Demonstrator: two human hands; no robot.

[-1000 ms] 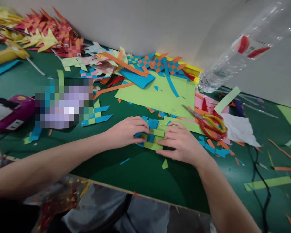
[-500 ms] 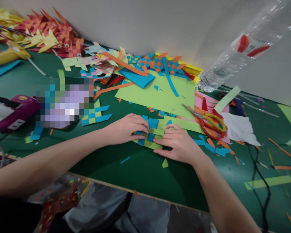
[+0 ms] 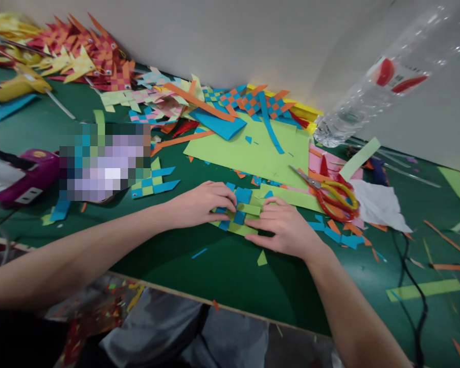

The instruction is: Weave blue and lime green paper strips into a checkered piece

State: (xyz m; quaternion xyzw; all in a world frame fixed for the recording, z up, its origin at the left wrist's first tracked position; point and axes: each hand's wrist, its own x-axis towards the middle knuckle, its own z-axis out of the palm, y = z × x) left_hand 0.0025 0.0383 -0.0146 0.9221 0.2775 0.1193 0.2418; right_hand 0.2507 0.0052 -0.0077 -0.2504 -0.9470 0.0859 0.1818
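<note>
Blue and light-green paper strips, interlaced into a small checkered weave [image 3: 238, 215], lie flat on the green table between my hands. My left hand [image 3: 209, 204] holds the weave's left part, with bent fingers over the top and the thumb at the lower edge. Part of the weave is hidden under these fingers. From the right, my right hand [image 3: 281, 225] rests its fingertips on the strips, the thumb and forefinger stretched out and apart. A small green scrap [image 3: 262, 258] lies just below it. Left of my hands is a finished blue-green woven paper fish [image 3: 153, 181].
Behind the weave lies a large green paper sheet [image 3: 253, 153]. Open scissors [image 3: 335, 197] and a white tissue [image 3: 381, 204] sit to the right. A plastic bottle [image 3: 371, 92] stands at back right, a yellow glue gun [image 3: 19, 84] at far left. A black cable [image 3: 421, 301] crosses the right side.
The whole view has shifted slightly. Both hands keep nearly the same place on the weave, with no clear change in the strips.
</note>
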